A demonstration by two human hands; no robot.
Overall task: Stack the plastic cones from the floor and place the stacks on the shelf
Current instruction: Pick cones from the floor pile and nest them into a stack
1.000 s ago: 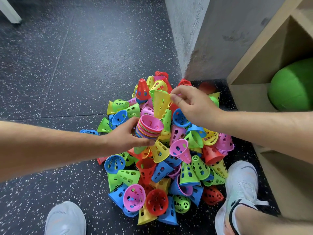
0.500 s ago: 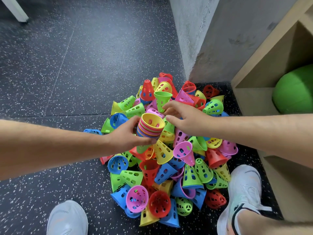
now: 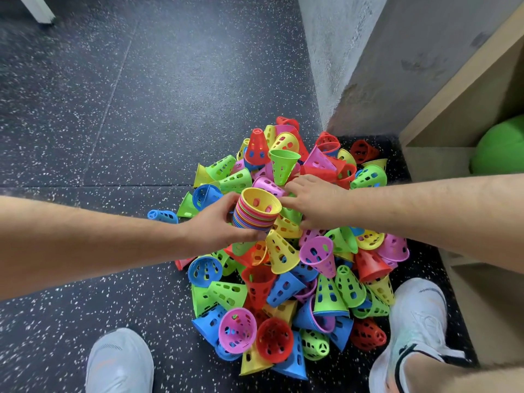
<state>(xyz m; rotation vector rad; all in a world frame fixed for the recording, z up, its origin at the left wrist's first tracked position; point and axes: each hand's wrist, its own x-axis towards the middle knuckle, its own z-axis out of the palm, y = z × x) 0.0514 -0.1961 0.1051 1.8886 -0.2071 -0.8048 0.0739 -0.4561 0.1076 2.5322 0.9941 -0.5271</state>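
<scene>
Fingers [image 3: 249, 236] of left hand [image 3: 215, 225]: curled round stack of cones [image 3: 256, 215], centre frame, held above the pile [image 3: 283, 279] on the floor.
Right hand [image 3: 314, 202]: fingers loosely spread on the pile, holding nothing.
Change: the yellow cone the right hand pinched a second ago now tops the stack. One more nested, many loose.
Shelf [image 3: 436, 163]: right edge, no stack on it.
Writing: none legible.

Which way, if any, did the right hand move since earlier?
Yes: right hand drew back from level with the upright red cone to beside the cone stack.
</scene>
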